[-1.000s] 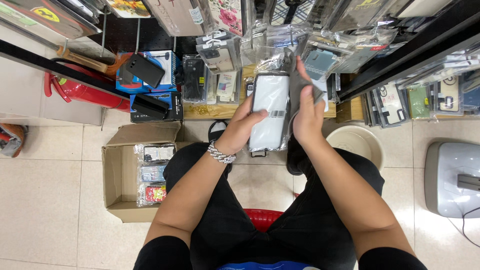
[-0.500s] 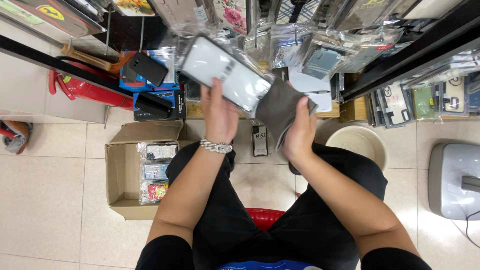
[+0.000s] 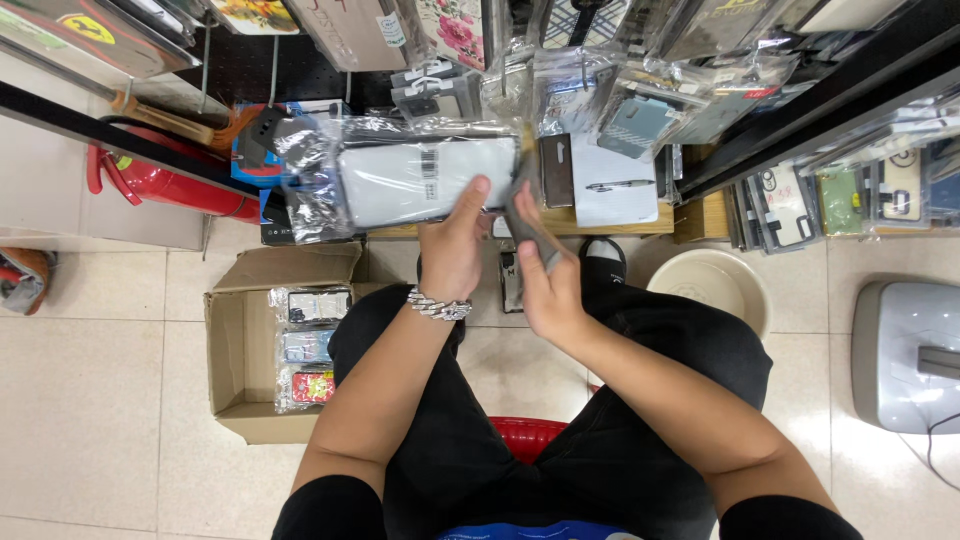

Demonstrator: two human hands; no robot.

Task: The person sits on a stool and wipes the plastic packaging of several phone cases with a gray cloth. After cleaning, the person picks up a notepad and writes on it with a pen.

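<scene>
The pale tiled floor [image 3: 100, 400] takes up most of the view, with the display rack of hanging packaged phone cases [image 3: 600, 60] running across the top. Below the rack edge a red fire extinguisher [image 3: 170, 185] lies on its side at the left. An open brown cardboard box [image 3: 240, 350] stands on the floor just beside the person's left knee, with three small packaged cases [image 3: 305, 345] stacked in a row inside it. A grey plastic appliance [image 3: 905, 355] stands at the right edge, and a round cream plastic basin [image 3: 710, 285] sits near the person's right knee. The person sits on a red stool [image 3: 525, 435], only a strip of which shows between the black trousers.

The white phone case in a crinkled clear plastic sleeve [image 3: 400, 180] is held up in front of the rack, lying lengthwise and roughly level, its long side stretching away to the left of the hands. The sleeve is wrinkled and shiny, with loose plastic bunched at its left end.

The left hand [image 3: 455, 245], with a silver chain bracelet [image 3: 438, 305] at the wrist, has its grip closed on the right end of the sleeve, thumb pressed on the front face and the fingers behind. The right hand [image 3: 545, 275] holds a flat dark grey phone case [image 3: 525, 225] tilted on edge, its fingers wrapped around it in a closed grip; this dark case touches the right end of the white one.
</scene>
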